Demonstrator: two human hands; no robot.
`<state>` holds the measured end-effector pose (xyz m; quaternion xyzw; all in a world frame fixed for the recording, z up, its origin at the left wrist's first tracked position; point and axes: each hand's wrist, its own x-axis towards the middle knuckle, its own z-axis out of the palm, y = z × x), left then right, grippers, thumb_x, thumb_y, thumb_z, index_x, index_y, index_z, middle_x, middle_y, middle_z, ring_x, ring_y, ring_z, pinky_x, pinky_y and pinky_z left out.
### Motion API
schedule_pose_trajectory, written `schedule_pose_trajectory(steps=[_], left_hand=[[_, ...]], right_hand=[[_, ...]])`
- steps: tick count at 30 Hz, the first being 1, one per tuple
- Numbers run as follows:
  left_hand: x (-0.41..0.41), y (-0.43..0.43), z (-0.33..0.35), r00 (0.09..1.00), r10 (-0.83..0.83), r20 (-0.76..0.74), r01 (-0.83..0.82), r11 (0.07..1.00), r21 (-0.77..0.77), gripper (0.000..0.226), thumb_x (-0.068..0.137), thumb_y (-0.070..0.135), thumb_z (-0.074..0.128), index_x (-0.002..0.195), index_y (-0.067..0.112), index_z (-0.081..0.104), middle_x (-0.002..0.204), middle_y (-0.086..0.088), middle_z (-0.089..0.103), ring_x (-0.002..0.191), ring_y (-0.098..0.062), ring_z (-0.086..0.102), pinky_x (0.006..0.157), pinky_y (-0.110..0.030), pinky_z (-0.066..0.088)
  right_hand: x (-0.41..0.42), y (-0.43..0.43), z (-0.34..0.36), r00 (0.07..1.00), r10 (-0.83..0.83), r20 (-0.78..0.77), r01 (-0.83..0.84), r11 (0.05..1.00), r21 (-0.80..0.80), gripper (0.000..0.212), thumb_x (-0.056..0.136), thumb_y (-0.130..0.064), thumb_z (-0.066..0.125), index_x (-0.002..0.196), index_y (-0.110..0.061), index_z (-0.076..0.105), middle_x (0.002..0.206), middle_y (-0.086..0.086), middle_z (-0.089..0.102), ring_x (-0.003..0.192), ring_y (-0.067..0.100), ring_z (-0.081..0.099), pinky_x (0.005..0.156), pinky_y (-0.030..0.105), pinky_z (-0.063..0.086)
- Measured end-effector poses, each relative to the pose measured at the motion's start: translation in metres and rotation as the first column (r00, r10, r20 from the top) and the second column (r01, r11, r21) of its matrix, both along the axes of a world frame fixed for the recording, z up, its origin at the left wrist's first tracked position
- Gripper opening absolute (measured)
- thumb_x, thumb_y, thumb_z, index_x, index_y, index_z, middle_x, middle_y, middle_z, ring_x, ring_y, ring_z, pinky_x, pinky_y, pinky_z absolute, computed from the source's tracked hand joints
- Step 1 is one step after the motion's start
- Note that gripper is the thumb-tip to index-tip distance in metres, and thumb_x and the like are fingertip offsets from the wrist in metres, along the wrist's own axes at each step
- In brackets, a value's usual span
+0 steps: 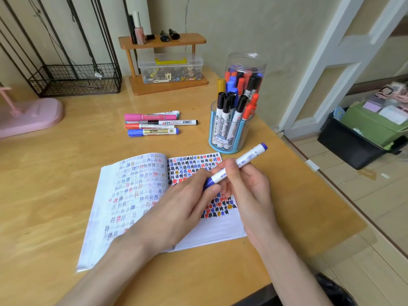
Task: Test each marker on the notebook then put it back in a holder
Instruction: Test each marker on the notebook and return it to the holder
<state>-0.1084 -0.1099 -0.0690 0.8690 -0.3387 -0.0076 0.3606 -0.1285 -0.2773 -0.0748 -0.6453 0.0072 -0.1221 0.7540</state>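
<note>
While held over the right page of the notebook (132, 195), tilts up toward the right: marker (240, 162), one, round white plastic barrel with print, blue at both ends.

Gripped by both hands. Right hand (249, 186): fingers curled round mid-barrel, thumb laid along the near side, forearm entering from lower right. Left hand (183, 202): palm down across the fold, thumb and fingertips pinching the blue cap end. Cannot tell whether cap is seated or loose.

Notebook: one, open, thin soft paper. Left page bowed upward, faint bleed-through marks. Right page flat, dense rows of small black, blue, red and yellow marks. Lies on table (66, 173), pale smooth wood.

Containers: two. Holder (229, 142), round clear cup with light-blue rim and base, just beyond the notebook's far right corner. Jar (245, 60), taller clear cylinder, behind it. Both packed with upright markers, caps up; four black caps at front of holder, the rest not countable.

Loose markers (154, 123): five, lying side by side, left of holder, apart from notebook.
</note>
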Motion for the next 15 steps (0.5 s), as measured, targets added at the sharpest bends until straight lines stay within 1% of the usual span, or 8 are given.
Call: schedule_pose_trajectory(steps=[3,4,6,7,9,10,12,15], left_hand=[[0.0037,-0.0005,-0.0028,0.965,0.069,0.253,-0.103,0.987,0.126,0.034,0.111,0.051,0.027,0.086,0.028,0.029,0.058,0.011,0.032,0.049,-0.019,0.031,0.053,-0.034,0.023],[0.0048,0.0004,-0.0028,0.952,0.066,0.299,-0.122,0.977,0.172,0.035,0.112,0.051,0.024,0.086,0.028,0.026,0.055,0.009,0.028,0.045,-0.020,0.027,0.051,-0.035,0.023],[0.0050,0.0008,-0.0010,0.943,0.048,0.330,-0.131,0.963,0.234,0.035,0.112,0.050,0.020,0.086,0.027,0.024,0.051,0.008,0.023,0.041,-0.023,0.028,0.044,-0.037,0.026],[0.0044,0.0005,0.0001,0.942,0.047,0.333,-0.136,0.959,0.249,0.035,0.112,0.049,0.020,0.086,0.026,0.024,0.050,0.008,0.021,0.039,-0.026,0.032,0.042,-0.037,0.028],[0.0038,-0.0005,0.0003,0.942,0.047,0.332,-0.134,0.960,0.245,0.036,0.112,0.047,0.021,0.085,0.025,0.027,0.049,0.008,0.019,0.039,-0.026,0.033,0.041,-0.037,0.029],[0.0046,-0.0006,-0.0004,0.946,0.042,0.320,-0.120,0.966,0.228,0.037,0.112,0.048,0.021,0.084,0.025,0.028,0.048,0.007,0.021,0.040,-0.024,0.031,0.043,-0.038,0.030],[0.0068,0.0007,-0.0020,0.971,0.017,0.237,-0.060,0.983,0.176,0.040,0.113,0.049,0.020,0.081,0.027,0.029,0.048,0.004,0.027,0.044,-0.022,0.034,0.050,-0.035,0.030],[0.0074,0.0011,-0.0008,0.996,-0.005,0.085,-0.002,0.997,0.077,0.040,0.112,0.050,0.023,0.078,0.031,0.031,0.050,0.002,0.033,0.052,-0.020,0.042,0.056,-0.026,0.031]], right_hand=[[-0.0021,0.0057,0.0011,0.999,-0.037,-0.028,0.036,0.998,-0.056,0.050,0.100,-0.037,0.060,0.080,0.007,0.050,0.059,0.003,0.039,0.055,0.013,0.035,0.052,0.024,0.032],[-0.0023,0.0068,0.0013,0.999,-0.031,-0.039,0.029,0.998,-0.048,0.053,0.101,-0.036,0.058,0.082,0.011,0.045,0.058,0.002,0.033,0.053,0.013,0.031,0.050,0.024,0.028],[-0.0015,0.0067,0.0023,0.998,-0.010,-0.070,0.009,1.000,-0.026,0.052,0.103,-0.035,0.055,0.086,0.013,0.047,0.057,-0.002,0.029,0.051,0.012,0.026,0.048,0.024,0.024],[-0.0008,0.0061,0.0030,0.996,-0.005,-0.088,0.003,1.000,-0.023,0.047,0.104,-0.034,0.054,0.085,0.009,0.052,0.057,-0.007,0.029,0.051,0.010,0.025,0.048,0.022,0.024],[0.0003,0.0053,0.0045,0.994,0.000,-0.111,-0.004,1.000,-0.030,0.037,0.107,-0.033,0.053,0.074,-0.016,0.060,0.056,-0.011,0.029,0.051,0.008,0.024,0.048,0.019,0.026],[0.0007,0.0053,0.0047,0.993,-0.001,-0.116,-0.003,0.999,-0.035,0.040,0.107,-0.033,0.052,0.068,-0.027,0.060,0.056,-0.011,0.028,0.051,0.008,0.024,0.048,0.020,0.026],[0.0006,0.0064,0.0055,0.993,-0.007,-0.117,0.002,0.999,-0.040,0.044,0.108,-0.034,0.052,0.064,-0.031,0.059,0.059,-0.007,0.025,0.052,0.009,0.023,0.049,0.023,0.023],[-0.0004,0.0087,0.0088,0.993,-0.011,-0.117,0.004,0.999,-0.053,0.053,0.109,-0.033,0.050,0.056,-0.039,0.057,0.060,-0.005,0.022,0.053,0.012,0.022,0.053,0.034,0.018]])
